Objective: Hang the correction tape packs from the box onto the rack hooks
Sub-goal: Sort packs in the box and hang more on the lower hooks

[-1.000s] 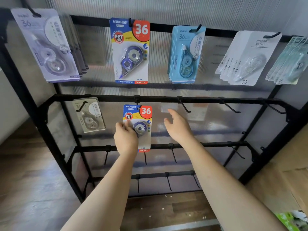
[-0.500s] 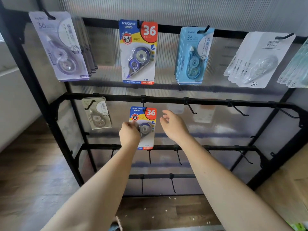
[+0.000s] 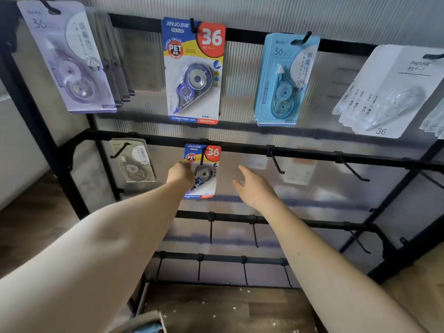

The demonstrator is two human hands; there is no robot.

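A blue, yellow and red correction tape pack (image 3: 206, 162) hangs on a hook of the rack's second bar (image 3: 312, 153). My left hand (image 3: 180, 175) holds this pack at its left edge, fingers curled against it. Just to the right, my right hand (image 3: 252, 187) hovers open with fingers spread, touching nothing. The hook runs down over the front of the pack's top. The box is mostly out of sight.
On the top bar hang a lilac pack (image 3: 68, 58), a larger blue-and-red pack (image 3: 193, 70), light blue packs (image 3: 284, 80) and white packs (image 3: 386, 92). A grey pack (image 3: 133, 164) hangs at the second bar's left. Bare hooks (image 3: 276, 162) stick out to the right and on lower bars.
The pack has slid onto the second-bar hook and now hangs there. My right hand has pulled back from the pack and opened. The view has moved closer to the rack.
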